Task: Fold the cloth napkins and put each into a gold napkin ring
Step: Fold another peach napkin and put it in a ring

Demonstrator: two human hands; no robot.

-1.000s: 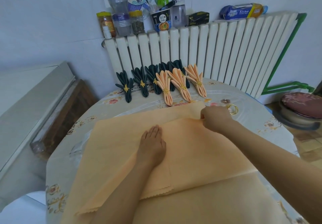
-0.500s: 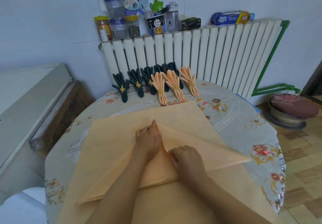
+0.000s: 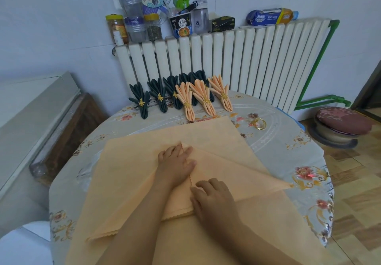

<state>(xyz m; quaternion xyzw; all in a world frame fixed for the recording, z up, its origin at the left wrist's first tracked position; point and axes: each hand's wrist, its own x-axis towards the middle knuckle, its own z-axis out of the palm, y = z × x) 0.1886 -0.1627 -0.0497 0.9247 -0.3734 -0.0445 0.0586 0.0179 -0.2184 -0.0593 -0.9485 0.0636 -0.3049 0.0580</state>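
Currently: peach napkin (image 3: 216, 141) pressed flat under left hand (image 3: 176, 164) and right hand (image 3: 214, 197), fingers straight; gold rings (image 3: 260, 123) lie far-right, nearer the right hand.

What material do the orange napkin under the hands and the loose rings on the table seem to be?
Orange napkin: apparently woven cloth, matte; it folds into soft flat layers and has a scalloped hem.
Loose rings: probably metal with a polished gold finish, since they glint; gold-coloured plastic cannot be excluded.

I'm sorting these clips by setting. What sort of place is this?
Most likely a home kitchen or dining corner: a round table with a floral cover, a white radiator against the wall, and food jars and a noodle cup stored on top.
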